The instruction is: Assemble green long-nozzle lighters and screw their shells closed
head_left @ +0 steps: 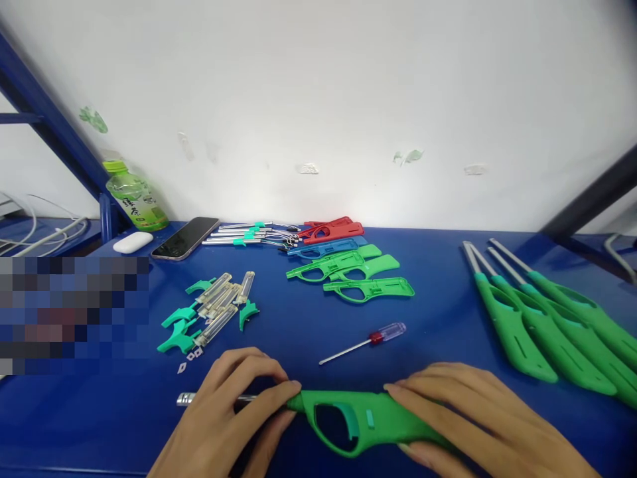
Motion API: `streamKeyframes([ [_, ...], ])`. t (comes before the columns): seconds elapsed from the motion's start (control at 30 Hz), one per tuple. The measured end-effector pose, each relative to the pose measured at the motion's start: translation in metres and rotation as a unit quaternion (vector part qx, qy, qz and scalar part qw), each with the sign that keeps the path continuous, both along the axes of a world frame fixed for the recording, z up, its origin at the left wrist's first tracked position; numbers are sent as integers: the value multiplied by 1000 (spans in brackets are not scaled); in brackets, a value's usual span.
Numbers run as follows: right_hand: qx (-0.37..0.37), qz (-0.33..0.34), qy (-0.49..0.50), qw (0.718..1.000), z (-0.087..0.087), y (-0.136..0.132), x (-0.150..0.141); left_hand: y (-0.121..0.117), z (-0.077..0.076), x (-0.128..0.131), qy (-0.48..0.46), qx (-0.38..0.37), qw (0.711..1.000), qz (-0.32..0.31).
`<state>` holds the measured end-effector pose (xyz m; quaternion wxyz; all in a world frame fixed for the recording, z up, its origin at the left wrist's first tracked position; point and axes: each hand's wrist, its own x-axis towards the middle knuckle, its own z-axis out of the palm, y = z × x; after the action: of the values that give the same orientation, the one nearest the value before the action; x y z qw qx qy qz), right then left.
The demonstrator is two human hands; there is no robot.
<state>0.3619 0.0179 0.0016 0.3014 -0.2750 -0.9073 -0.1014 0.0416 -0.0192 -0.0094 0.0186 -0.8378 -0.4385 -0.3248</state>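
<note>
Left hand (219, 421) and right hand (480, 421) held a green lighter (381, 408) crosswise above the near part of the blue table (432, 325).
Left to right: the left hand pinched the barrel's base; the right hand clasped the handle, thumb below, fingers above. Beyond lay teal triggers (176, 340), clear tubes (217, 325), a screwdriver (381, 335) and four similar lighters (528, 358).

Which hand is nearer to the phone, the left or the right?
Left. The left hand, on one end of the lighter, is in front of the phone, slightly to its right; the right hand, on the other end, is much farther right.
</note>
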Motion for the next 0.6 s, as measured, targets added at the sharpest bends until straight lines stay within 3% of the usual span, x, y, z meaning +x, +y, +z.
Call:
streamKeyframes([
  [0.4, 21, -14, -16, 1000, -9, 0, 2, -2, -2, 3, 30, -26, 999, 7],
  [0.6, -14, -32, 13, 999, -16, -2, 1, -3, -1, 3, 27, -20, 999, -1],
])
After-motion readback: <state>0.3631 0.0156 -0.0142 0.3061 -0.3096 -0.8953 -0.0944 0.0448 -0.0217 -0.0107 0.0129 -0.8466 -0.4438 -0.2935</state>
